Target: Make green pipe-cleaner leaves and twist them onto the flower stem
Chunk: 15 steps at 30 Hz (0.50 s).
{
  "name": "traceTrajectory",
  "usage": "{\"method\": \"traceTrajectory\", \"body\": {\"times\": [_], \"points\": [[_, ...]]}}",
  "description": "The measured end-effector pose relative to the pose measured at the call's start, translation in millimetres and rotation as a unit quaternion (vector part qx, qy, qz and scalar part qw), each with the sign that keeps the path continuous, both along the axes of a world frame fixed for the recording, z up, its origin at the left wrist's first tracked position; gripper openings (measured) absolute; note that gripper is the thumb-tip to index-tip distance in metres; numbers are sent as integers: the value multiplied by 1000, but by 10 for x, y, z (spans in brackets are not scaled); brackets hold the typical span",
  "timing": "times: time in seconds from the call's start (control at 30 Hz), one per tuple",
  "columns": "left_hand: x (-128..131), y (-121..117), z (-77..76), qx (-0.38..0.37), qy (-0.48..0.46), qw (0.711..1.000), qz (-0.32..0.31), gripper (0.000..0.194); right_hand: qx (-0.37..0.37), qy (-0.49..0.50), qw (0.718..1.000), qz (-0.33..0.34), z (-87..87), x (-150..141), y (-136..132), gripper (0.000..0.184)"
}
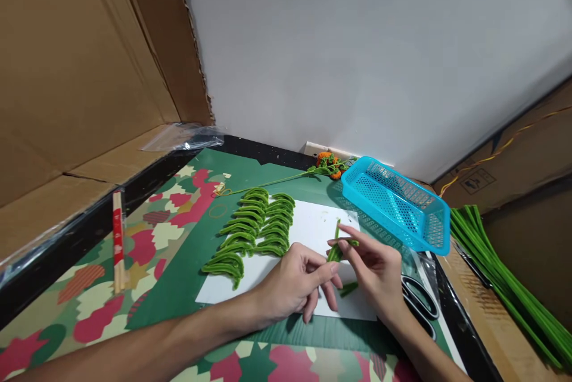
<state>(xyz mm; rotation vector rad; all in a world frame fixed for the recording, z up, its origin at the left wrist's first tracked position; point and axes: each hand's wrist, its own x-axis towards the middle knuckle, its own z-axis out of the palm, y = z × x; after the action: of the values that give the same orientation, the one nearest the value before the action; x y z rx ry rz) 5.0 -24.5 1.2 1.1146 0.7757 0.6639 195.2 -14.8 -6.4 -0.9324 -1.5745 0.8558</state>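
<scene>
My left hand (304, 280) pinches the lower end of a few short green pipe cleaners (335, 252) between thumb and forefinger. At their upper part, my right hand (373, 263) closes its fingers on the same pieces, and one strand sticks up above them. Both hands are over a white sheet of paper (308, 218). Left of them, two columns of curved green pipe-cleaner pieces (241, 224) lie partly on the paper. A short green bundle (348, 288) rests under my right hand, partly hidden by it.
Black-handled scissors (420, 298) lie beside my right wrist. A blue plastic basket (395, 206) stands at the back right, near an orange flower on a green stem (286, 179). Long green pipe cleaners (509, 286) lie far right; wrapped chopsticks (118, 239) lie left. Cardboard (89, 60) borders the table.
</scene>
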Motion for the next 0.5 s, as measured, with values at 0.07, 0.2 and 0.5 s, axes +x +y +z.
{"method": "traceTrajectory", "body": {"times": [0.07, 0.2, 0.5], "points": [[-5, 0, -11, 3, -3, 1000, 5, 52, -78, 57, 994, 42, 37, -34, 23, 40], [-32, 3, -7, -12, 11, 1000, -1, 54, -56, 55, 995, 66, 42, -63, 3, 22], [-43, 18, -55, -46, 34, 998, 17, 64, -69, 99, 990, 67, -12, -100, 43, 27]]}}
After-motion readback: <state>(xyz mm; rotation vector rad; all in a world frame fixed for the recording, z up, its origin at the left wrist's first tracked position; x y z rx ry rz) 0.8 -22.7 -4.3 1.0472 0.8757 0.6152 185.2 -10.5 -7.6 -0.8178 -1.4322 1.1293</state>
